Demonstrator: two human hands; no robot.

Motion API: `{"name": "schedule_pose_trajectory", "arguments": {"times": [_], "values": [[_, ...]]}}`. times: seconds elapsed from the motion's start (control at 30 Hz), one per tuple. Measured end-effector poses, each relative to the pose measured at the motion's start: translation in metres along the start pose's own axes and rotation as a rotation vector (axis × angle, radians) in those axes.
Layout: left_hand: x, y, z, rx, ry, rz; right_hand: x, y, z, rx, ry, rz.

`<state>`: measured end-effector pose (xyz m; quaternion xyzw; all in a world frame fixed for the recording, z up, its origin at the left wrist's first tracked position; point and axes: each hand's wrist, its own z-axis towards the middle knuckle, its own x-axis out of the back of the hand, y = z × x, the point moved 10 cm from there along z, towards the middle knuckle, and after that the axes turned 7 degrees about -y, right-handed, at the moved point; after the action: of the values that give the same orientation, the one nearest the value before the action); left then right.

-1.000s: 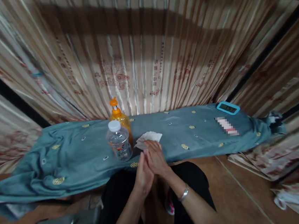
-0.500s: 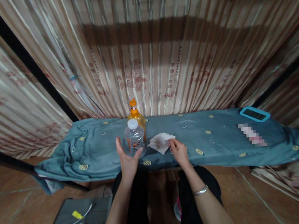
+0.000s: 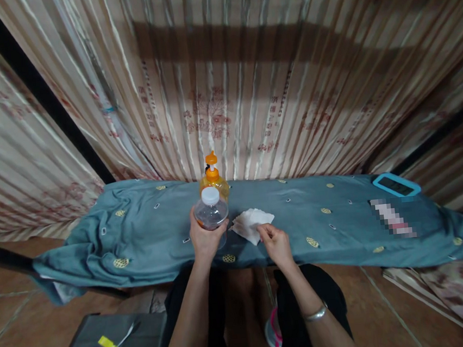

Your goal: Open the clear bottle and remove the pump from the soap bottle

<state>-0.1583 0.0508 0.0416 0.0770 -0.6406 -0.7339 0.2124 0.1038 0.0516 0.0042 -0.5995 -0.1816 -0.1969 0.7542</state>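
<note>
A clear plastic bottle (image 3: pixel 211 214) with a white cap stands upright on the cloth-covered surface. My left hand (image 3: pixel 205 241) is closed around its left and near sides, thumb across the front. Right behind it is an orange pump bottle (image 3: pixel 213 179) holding yellow-orange liquid, partly hidden by the clear bottle. To the right lies a crumpled white tissue (image 3: pixel 249 223), spread in a fan shape. My right hand (image 3: pixel 276 243) has its fingers pinched at the tissue's lower right edge; the fingertips partly cover the edge there.
The teal patterned cloth (image 3: pixel 139 231) covers a narrow bench before a pleated curtain (image 3: pixel 242 112). A blue-framed digital clock (image 3: pixel 396 184) and a blurred-out item (image 3: pixel 392 217) lie at the right. A grey box (image 3: pixel 79 341) with white cables stands lower left.
My left hand has closed from an open pose beside the clear bottle to a grip around it. My right hand's pinched fingers have slid slightly down along the tissue.
</note>
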Motion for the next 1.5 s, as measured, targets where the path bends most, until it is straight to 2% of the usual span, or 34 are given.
{"name": "schedule_pose_trajectory", "arguments": {"times": [0.3,0.5,0.67,0.77,0.83,0.93,1.07,1.17,1.37,1.5], "values": [[-0.006,-0.001,0.002,-0.046,-0.059,-0.068,-0.004,-0.063,0.001,0.066,-0.053,0.069],[-0.01,-0.008,0.0,-0.007,-0.069,-0.022,0.006,-0.093,0.013,0.12,-0.064,0.005],[-0.012,-0.01,0.0,0.009,-0.087,-0.001,0.003,-0.167,0.035,0.244,-0.113,-0.286],[-0.011,-0.009,0.0,0.015,-0.091,0.026,-0.014,-0.206,0.052,0.294,-0.164,-0.566],[-0.011,-0.009,0.0,0.007,-0.091,0.034,-0.025,-0.22,0.062,0.299,-0.168,-0.707],[-0.01,-0.011,0.002,0.021,-0.079,0.059,-0.048,-0.23,0.068,0.358,-0.227,-0.837],[-0.01,-0.016,0.005,0.025,-0.06,0.101,-0.061,-0.234,0.068,0.4,-0.275,-0.929],[-0.007,-0.019,0.007,0.022,-0.008,0.146,-0.064,-0.235,0.066,0.445,-0.303,-0.975],[-0.006,-0.016,0.006,0.026,-0.015,0.176,-0.06,-0.232,0.068,0.466,-0.277,-0.999],[-0.006,-0.012,0.005,0.031,-0.014,0.181,-0.061,-0.233,0.067,0.494,-0.345,-0.994]]}}
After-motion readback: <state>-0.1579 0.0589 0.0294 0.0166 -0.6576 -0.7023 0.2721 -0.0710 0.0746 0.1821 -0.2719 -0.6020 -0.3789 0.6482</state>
